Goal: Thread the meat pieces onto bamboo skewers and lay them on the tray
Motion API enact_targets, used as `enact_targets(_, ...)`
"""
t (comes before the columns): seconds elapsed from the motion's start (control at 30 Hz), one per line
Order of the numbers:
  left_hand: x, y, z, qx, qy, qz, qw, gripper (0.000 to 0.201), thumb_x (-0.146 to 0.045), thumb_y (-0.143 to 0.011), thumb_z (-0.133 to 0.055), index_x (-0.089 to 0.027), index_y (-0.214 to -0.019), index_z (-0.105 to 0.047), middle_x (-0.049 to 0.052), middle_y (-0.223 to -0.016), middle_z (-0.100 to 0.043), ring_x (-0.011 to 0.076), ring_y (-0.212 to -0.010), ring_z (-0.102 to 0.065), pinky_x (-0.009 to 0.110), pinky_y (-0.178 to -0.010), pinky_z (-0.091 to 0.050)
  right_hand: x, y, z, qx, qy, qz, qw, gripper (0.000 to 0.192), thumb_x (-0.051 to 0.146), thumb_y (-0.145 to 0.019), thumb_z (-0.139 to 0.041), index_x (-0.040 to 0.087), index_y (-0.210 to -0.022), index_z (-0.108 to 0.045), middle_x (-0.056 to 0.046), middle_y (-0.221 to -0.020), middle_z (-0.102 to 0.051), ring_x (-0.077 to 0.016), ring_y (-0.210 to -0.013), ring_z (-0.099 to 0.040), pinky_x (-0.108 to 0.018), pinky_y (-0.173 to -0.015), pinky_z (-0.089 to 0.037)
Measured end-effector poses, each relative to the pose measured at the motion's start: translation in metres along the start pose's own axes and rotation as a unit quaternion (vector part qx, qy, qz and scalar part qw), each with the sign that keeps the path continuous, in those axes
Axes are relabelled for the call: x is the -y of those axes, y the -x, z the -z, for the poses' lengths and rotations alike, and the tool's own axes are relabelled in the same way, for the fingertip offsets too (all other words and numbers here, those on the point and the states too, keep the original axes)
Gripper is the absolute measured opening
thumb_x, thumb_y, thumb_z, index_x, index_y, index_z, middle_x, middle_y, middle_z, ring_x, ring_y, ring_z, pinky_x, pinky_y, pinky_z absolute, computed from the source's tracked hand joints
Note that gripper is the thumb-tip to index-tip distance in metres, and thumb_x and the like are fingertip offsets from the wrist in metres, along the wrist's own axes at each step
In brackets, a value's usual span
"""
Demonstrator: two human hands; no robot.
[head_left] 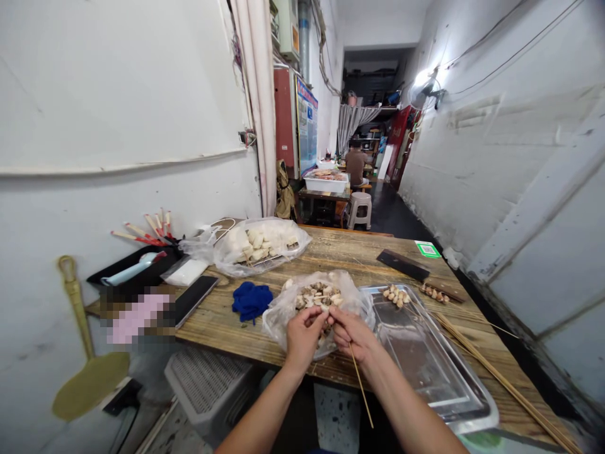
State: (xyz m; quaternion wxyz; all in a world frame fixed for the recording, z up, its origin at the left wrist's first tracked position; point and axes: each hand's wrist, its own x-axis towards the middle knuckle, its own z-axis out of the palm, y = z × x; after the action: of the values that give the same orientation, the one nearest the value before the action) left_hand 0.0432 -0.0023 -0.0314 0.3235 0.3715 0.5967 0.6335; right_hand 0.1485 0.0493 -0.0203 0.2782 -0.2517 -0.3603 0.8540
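Note:
My left hand [304, 333] is closed in a pinch at a small pale food piece [324, 309], whose kind I cannot make out. Beside it, fingertips nearly touching, my right hand [352, 331] grips a bamboo skewer [362, 386] that slants down toward me. Both hands are over the near side of an open clear plastic bag [360, 301] filled with brown and pale food pieces [312, 294]. To the right, a metal tray [420, 356] bears loaded skewers [396, 295] at its far end. My fingers hide the skewer's upper tip.
Bare skewers [501, 372] lie along the right of the wooden table [345, 249]. A second bag of pale pieces [262, 246], a blue cloth [252, 301] and a black phone-like slab [196, 299] are at left. A person [355, 165] sits far back near a stool [360, 210].

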Motion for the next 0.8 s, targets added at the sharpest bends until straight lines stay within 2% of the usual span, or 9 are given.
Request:
enact_targets(0.13,-0.004,0.005,0.005,-0.033,-0.071,-0.063,0.995,0.023,-0.033,-0.064,-0.063,-0.018,-0.080,-0.068,0.006,-0.079,-0.068,0.0186,-0.070,-0.061,0.028,-0.063,-0.048,0.002,0.003,-0.003,0.005,-0.021,-0.012,1.000,0.030,0.038,-0.062,-0.069,0.013,-0.058,-0.052,0.013,-0.024,-0.034,0.0007,-0.019,-0.019,-0.013,-0.024,-0.009)
enact_targets(0.23,-0.008,0.006,0.010,-0.045,-0.114,-0.121,0.985,0.016,-0.031,-0.065,-0.062,-0.021,-0.075,-0.069,0.005,-0.080,-0.068,0.0193,-0.076,-0.060,0.031,-0.073,-0.046,0.003,0.003,-0.004,0.010,-0.022,0.003,1.000,0.030,0.036,-0.060,-0.071,0.013,-0.059,-0.051,0.013,-0.026,-0.036,0.0013,-0.020,-0.019,-0.013,-0.024,-0.010)
enact_targets(0.3,-0.010,0.005,0.012,-0.045,-0.125,-0.137,0.982,0.014,-0.030,-0.066,-0.062,-0.022,-0.074,-0.070,0.005,-0.079,-0.068,0.0192,-0.076,-0.060,0.031,-0.075,-0.046,0.004,0.003,-0.004,0.016,-0.021,-0.001,1.000,0.030,0.036,-0.060,-0.071,0.014,-0.061,-0.051,0.013,-0.026,-0.035,0.0009,-0.020,-0.019,-0.013,-0.024,-0.010)
enact_targets(0.47,-0.012,0.004,0.015,-0.010,-0.106,-0.106,0.989,0.016,-0.030,-0.068,-0.059,-0.019,-0.075,-0.068,0.005,-0.074,-0.067,0.0170,-0.066,-0.060,0.026,-0.063,-0.047,0.004,0.004,-0.001,0.047,-0.034,-0.052,0.997,0.026,0.035,-0.065,-0.067,0.015,-0.063,-0.052,0.015,-0.025,-0.030,0.0000,-0.021,-0.015,-0.012,-0.024,-0.009)
enact_targets(0.63,-0.024,0.007,0.016,0.018,-0.136,-0.147,0.980,0.015,-0.028,-0.069,-0.057,-0.016,-0.067,-0.065,0.003,-0.065,-0.064,0.0113,-0.054,-0.055,0.021,-0.054,-0.043,0.001,0.000,0.002,0.039,-0.050,-0.059,0.996,0.023,0.030,-0.066,-0.067,0.013,-0.063,-0.051,0.014,-0.033,-0.038,0.0020,-0.023,-0.014,-0.011,-0.025,-0.011)
enact_targets(0.73,-0.029,0.007,0.018,0.074,-0.105,-0.103,0.986,0.018,-0.032,-0.070,-0.056,-0.015,-0.068,-0.064,0.000,-0.053,-0.060,0.0097,-0.047,-0.051,0.019,-0.047,-0.040,-0.002,-0.003,0.002,0.025,-0.057,-0.047,0.997,0.025,0.031,-0.064,-0.068,0.014,-0.061,-0.050,0.014,-0.033,-0.037,0.0019,-0.023,-0.014,-0.012,-0.024,-0.011)
enact_targets(0.8,-0.029,0.005,0.020,0.058,-0.112,-0.078,0.989,0.023,-0.035,-0.071,-0.054,-0.015,-0.064,-0.064,-0.002,-0.045,-0.055,0.0093,-0.042,-0.049,0.019,-0.044,-0.039,-0.004,-0.004,0.002,0.012,-0.059,-0.030,0.998,0.027,0.033,-0.063,-0.069,0.014,-0.059,-0.049,0.014,-0.032,-0.035,0.0015,-0.022,-0.015,-0.012,-0.024,-0.011)
